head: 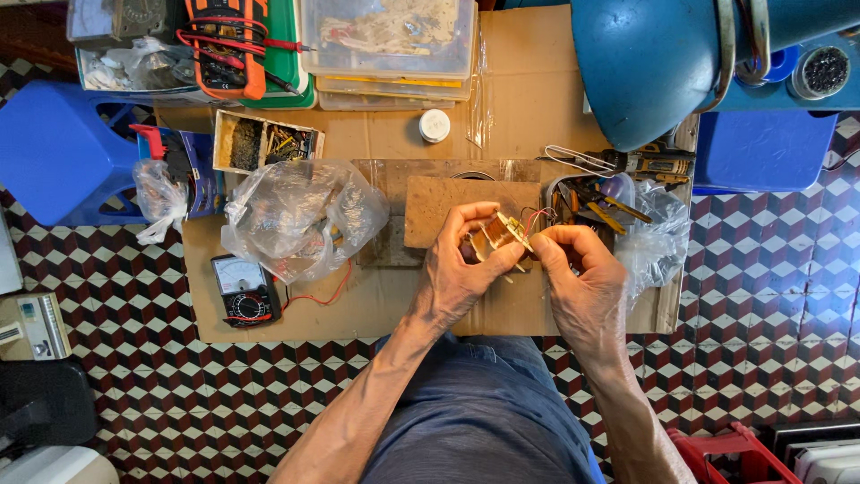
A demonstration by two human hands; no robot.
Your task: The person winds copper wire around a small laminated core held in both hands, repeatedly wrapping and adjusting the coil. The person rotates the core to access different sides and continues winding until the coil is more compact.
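My left hand [461,264] and my right hand [578,278] together hold a small tan circuit board [502,235] with thin red and dark wires, above a brown wooden block [439,202] on a cardboard work surface [376,309]. The left thumb and fingers pinch the board's left side. On its right edge the fingertips of the right hand close. Part of the board is hidden by my fingers.
A crumpled clear plastic bag [300,215] lies left of my hands, with an analog multimeter [244,291] below it. Pliers and hand tools [618,179] lie to the right. A blue lamp shade [654,63] hangs at the top right. Parts boxes [267,142] and trays [390,40] sit behind.
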